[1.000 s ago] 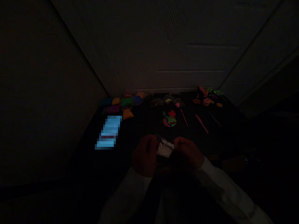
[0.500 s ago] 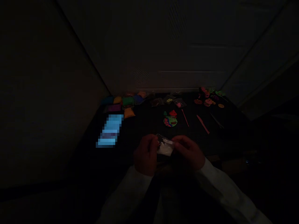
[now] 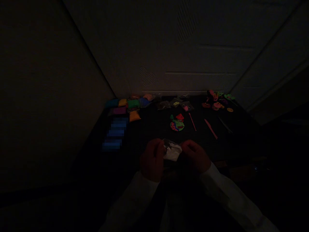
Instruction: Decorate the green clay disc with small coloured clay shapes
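Between my two hands is a small clear plastic bag (image 3: 172, 152) with soft white stuff in it, probably modelling clay. My left hand (image 3: 152, 159) is closed on the bag's left side, thumb and fingers pinching the clear film. At the right edge, my right hand (image 3: 196, 156) has its thumb and forefinger pinched together against the bag. Darkness hides the other fingers. Just beyond lies a round green decorated clay piece (image 3: 177, 125) with a red peaked shape on its far edge. A pink stick tool (image 3: 192, 121) and a pink plastic knife (image 3: 210, 129) lie to its right.
Several coloured clay packets (image 3: 133, 103) crowd the back left of the dark table (image 3: 145, 130), near a pixelated lit screen (image 3: 115, 133). Small clear bags (image 3: 187, 106) line the back. Finished clay shapes (image 3: 216, 105) sit back right, with a thin dark tool (image 3: 225, 125) nearer. A wall stands behind.
The white stuff now shows more plainly toward the bag's right side, by my right fingers. My hands stay almost in place. The lit screen has dimmed, and the view has shifted slightly.
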Tool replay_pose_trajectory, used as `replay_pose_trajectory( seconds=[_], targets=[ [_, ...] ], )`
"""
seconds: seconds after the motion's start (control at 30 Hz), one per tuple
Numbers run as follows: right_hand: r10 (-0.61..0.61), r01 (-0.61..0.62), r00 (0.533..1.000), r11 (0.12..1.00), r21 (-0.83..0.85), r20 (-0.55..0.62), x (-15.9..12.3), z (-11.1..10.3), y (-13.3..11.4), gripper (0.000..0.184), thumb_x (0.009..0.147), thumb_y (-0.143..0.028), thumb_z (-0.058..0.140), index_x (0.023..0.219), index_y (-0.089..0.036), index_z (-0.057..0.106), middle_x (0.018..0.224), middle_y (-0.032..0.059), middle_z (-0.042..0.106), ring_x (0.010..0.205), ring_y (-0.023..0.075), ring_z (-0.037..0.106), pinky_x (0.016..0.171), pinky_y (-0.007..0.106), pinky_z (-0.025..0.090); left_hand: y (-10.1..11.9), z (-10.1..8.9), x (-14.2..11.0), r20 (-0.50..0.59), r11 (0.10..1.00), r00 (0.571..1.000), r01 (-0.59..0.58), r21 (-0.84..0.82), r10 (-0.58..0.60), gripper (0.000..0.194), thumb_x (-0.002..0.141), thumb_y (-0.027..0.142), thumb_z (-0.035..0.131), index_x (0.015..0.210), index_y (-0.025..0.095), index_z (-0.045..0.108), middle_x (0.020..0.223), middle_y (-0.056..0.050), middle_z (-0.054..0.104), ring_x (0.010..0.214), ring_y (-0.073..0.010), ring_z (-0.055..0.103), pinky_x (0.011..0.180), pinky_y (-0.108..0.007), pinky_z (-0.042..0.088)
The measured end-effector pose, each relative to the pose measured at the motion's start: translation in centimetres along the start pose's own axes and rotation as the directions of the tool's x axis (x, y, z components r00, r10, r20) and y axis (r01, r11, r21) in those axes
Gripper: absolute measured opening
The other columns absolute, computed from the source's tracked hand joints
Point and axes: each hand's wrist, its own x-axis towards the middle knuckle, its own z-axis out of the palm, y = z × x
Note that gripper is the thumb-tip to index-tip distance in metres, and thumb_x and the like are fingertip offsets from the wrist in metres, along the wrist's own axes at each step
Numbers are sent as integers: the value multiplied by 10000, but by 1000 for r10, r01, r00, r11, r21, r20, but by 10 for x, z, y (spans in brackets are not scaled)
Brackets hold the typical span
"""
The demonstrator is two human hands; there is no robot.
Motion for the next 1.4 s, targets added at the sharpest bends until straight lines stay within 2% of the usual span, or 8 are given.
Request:
replay_pose_trajectory(
  seconds=[0.2,0.33,0.43,0.57,0.67,0.8,1.07,1.4],
  targets=[
    [-132,109,985,975,-193,-110,-10,7,-18,199,762,-386,483,753,-190,512,697,1,509,669,118,444,644,255,330,1,-1,6,5,997,998,69,-17,-69,169,797,314,436,857,189,532,752,10,598,649,-76,567,578,-162,443],
    [-189,150,972,957,-250,-140,-9,9,-20,173,778,-358,465,773,-191,507,746,12,517,731,131,454,700,265,320,0,-4,16,58,996,995,82,-44,-79,187,790,341,444,855,196,544,778,14,609,697,-82,573,608,-164,441],
    [-167,147,983,966,-211,-81,-7,9,-14,212,800,-393,412,806,-194,485,729,4,516,678,115,467,636,248,357,-1,-5,21,123,995,990,76,-65,-67,201,789,353,441,845,194,550,758,16,608,679,-86,569,609,-174,441],
    [-123,131,991,979,-157,61,-4,7,-10,330,753,-424,483,1004,-211,466,758,-4,566,652,114,513,592,235,400,0,-3,23,231,994,973,49,-94,-26,194,778,353,456,853,214,569,809,22,618,726,-85,574,644,-171,437],
    [-116,135,987,973,-188,112,0,3,-9,296,729,-413,521,918,-190,569,803,18,601,731,137,533,665,254,405,-1,0,25,306,993,952,55,-104,-21,195,758,366,482,841,220,581,777,27,627,697,-90,582,629,-179,440],
    [-117,135,989,963,-231,91,7,-2,-5,286,735,-419,508,862,-181,602,788,24,615,719,143,531,666,265,401,-8,2,31,352,988,934,109,-106,-66,250,715,402,522,858,204,579,665,24,622,608,-107,581,568,-205,449],
    [-137,139,990,956,-259,25,17,-10,5,311,735,-436,499,883,-181,595,789,29,615,711,148,527,666,275,403,-17,2,40,449,979,890,156,-131,-82,246,705,382,522,786,164,604,744,-23,657,700,-141,607,627,-234,471],
    [-136,136,991,961,-242,20,17,-10,5,324,728,-444,507,893,-182,601,817,28,621,747,152,541,692,270,410,-17,5,40,451,996,892,57,-64,-23,225,738,347,468,792,163,587,727,-15,641,677,-128,590,616,-229,465]
  ],
)
